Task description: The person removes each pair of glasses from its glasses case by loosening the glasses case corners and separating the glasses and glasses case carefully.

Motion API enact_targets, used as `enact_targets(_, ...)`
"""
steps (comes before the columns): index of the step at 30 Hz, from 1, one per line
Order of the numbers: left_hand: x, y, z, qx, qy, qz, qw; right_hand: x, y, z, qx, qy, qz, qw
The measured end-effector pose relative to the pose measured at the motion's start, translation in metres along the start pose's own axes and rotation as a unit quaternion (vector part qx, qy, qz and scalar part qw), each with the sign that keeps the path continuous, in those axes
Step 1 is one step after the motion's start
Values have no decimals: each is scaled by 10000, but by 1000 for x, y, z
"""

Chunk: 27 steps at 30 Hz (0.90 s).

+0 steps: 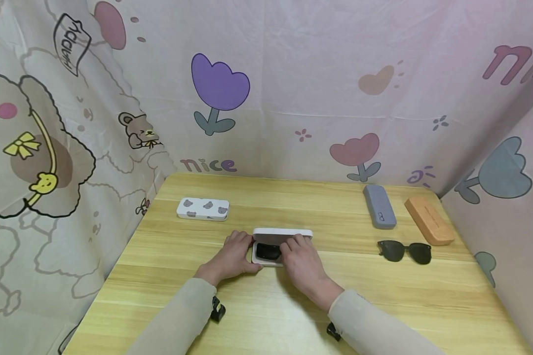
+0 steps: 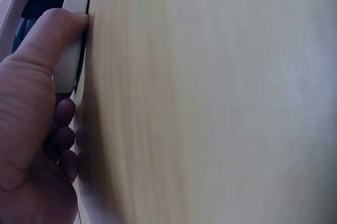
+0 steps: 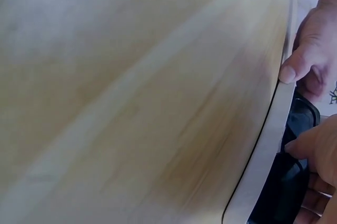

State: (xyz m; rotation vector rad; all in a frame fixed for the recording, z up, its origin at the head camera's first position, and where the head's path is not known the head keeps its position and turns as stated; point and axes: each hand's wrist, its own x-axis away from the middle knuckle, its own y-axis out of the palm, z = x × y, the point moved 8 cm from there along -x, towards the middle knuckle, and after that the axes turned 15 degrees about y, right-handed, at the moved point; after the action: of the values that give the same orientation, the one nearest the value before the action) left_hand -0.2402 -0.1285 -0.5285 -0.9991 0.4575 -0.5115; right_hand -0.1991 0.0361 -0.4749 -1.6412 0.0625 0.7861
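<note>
An open white oblong case (image 1: pixel 282 231) is gripped at one end by the left hand (image 1: pixel 232 255), seemingly for steadiness, while glossy black glasses (image 1: pixel 268 252) inside are pinched by the right hand (image 1: pixel 304 264).

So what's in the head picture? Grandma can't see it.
A person's left hand grips an open white case while the right hand holds dark sunglasses inside. Three closed cases and another pair of sunglasses lie on the wood-grain table.
</note>
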Motion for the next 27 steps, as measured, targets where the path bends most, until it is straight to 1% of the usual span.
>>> enact_targets(7, 0, 0, 0, 36, -29, 31, 10000, 0, -6, 3, 31, 35, 45, 10000)
enact_targets(14, 0, -1, 0, 86, -83, -1, 9999, -1, -16, 8, -82, 38, 38, 10000)
enact_targets(23, 0, 0, -1, 66, -143, -78, 9998, 5, -23, 23, -125, 129, -176, 9997)
enact_targets(27, 0, 0, -1, 35, -140, -89, 9999, 8, -26, 33, -131, 108, -169, 9997)
